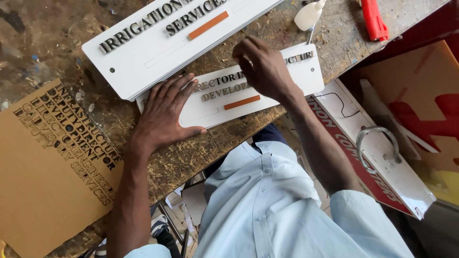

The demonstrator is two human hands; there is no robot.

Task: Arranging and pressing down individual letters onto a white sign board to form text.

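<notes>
Sign plate (267, 98), white with raised metallic letters and an orange strip, is lying at the centre of the frame on the worn wooden bench (191, 157), close to its near edge. I am pressing my left hand (165, 112) flat on the plate's left end, fingers spread and apart, gripping nothing. My right hand (263, 67) is resting over the upper middle of the plate with the fingers curled down onto the lettering; I cannot tell whether they are pinching a letter or only pushing on one. A stack of similar white plates (158, 43) is sitting in the upper left to upper middle of the frame, its lower edge overlapping the top left of the sign plate. A brown board (43, 181) with letter shapes cut out of it is lying at the left, partly over the bench edge. A white glue bottle (308, 14) is lying at the top, just above the plate's right end, and a red cutter (374, 19) is sitting in the upper right. A red and white sign (377, 162) is leaning below the bench at the right.
</notes>
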